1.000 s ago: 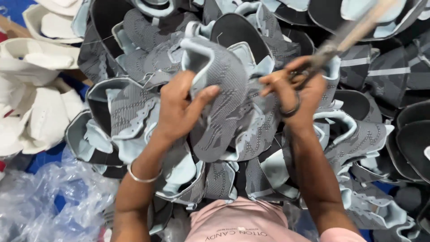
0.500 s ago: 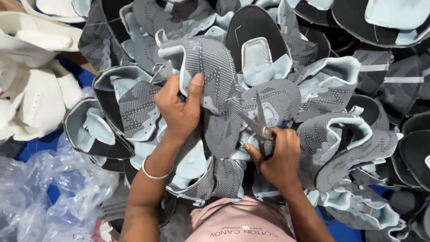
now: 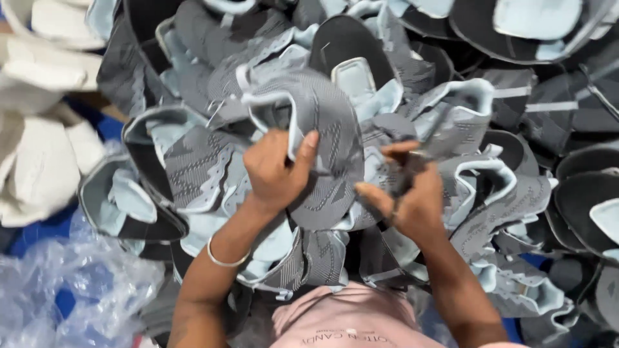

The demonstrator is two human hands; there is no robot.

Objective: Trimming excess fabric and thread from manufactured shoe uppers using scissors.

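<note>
Left hand (image 3: pixel 277 171) pinching grey knit shoe upper (image 3: pixel 322 138) by its rim, held up for trimming; right hand (image 3: pixel 406 200) closed around scissors (image 3: pixel 419 161) (blurred) just beside, above piled uppers (image 3: pixel 503 212).

a heap of grey and pale-blue shoe uppers (image 3: pixel 516 193), white uppers (image 3: pixel 45 161) at left, crumpled clear plastic (image 3: pixel 71 290) beside them.

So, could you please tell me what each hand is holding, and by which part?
The left hand pinches a grey knitted shoe upper by its pale-lined edge. The right hand holds scissors, blurred, by the handle loops.
</note>
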